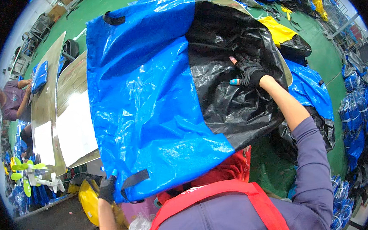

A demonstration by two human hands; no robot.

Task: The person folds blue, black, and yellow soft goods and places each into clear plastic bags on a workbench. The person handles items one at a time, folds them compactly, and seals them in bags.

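A large blue and black woven plastic bag [147, 87] is spread over the table in front of me, blue on the left and wrinkled black on the right. Short black strap loops [135, 179] stick out at its near-left and far-left corners. My right hand [249, 70], in a black dotted glove with bare or taped fingertips, lies on the black part with fingers spread. At the near-left corner, beside the strap, my gloved left hand [107, 188] is closed on the bag's edge; some of its fingers are hidden.
White sheets [76, 128] lie on the tabletop [75, 76] to the left. Beyond, a co-worker [12, 100] handles a folded blue item [39, 76]. A small green fan [26, 173] stands lower left. Blue, black and yellow bags [288, 37] are heaped right and behind.
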